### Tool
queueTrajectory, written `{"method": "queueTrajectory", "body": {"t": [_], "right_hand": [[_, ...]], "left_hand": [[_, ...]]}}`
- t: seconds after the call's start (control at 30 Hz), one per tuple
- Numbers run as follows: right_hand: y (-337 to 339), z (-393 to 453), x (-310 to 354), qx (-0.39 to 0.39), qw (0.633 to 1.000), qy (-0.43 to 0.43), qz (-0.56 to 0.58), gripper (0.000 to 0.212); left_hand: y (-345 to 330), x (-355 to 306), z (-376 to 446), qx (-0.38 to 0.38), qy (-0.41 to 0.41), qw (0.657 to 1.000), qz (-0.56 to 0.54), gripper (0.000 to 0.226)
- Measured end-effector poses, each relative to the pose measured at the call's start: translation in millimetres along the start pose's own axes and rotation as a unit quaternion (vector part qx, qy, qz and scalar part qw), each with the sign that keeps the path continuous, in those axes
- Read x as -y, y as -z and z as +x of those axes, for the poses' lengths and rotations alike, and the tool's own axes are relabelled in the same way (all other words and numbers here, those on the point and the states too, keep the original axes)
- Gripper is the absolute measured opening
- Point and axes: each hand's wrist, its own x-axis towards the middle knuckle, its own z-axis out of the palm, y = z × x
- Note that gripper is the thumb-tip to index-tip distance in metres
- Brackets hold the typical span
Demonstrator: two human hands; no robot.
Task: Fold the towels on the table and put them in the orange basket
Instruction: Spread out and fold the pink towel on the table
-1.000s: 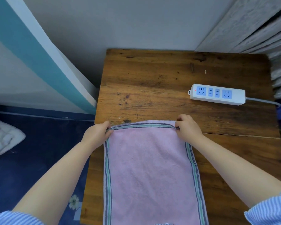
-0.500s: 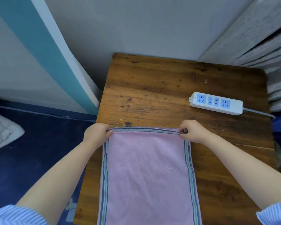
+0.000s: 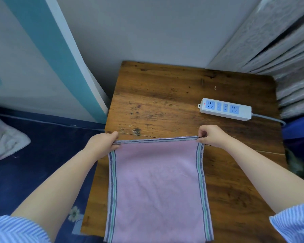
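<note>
STEP: first fold | GRIP: left hand (image 3: 102,144) and right hand (image 3: 210,135) each pinching a far corner of pink stripe-edged towel (image 3: 156,186) on wooden tabletop (image 3: 165,95) | NEXT: likely carry corners toward near edge, aligned.

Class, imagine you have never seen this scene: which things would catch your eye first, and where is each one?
First, the pink towel with striped edges, spread on the near part of the wooden table; the left hand and the right hand each pinch one of its far corners. Next, the white power strip with blue sockets, lying towards the table's far right. No orange basket is in view.
</note>
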Motion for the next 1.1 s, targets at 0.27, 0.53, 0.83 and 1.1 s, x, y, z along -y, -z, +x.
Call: {"method": "queueTrajectory", "body": {"t": [0.27,0.53,0.83,1.1], "right_hand": [[6,-37,16,0.004,0.986,0.056,-0.157,0.021],[53,-87,47,-0.329,0.94,0.07,-0.054,0.021],[90,-145,74,-0.479,0.875,0.045,-0.059,0.023],[99,-163,59,-0.435,0.89,0.039,-0.133,0.027]], "left_hand": [[23,-10,-32,-0.007,-0.064,0.995,0.077,0.019],[102,-21,-62,-0.193,0.012,0.981,-0.003,0.015],[150,-52,-99,-0.389,0.064,0.905,-0.163,0.023],[150,-39,-109,-0.348,-0.013,0.937,-0.013,0.027]]}}
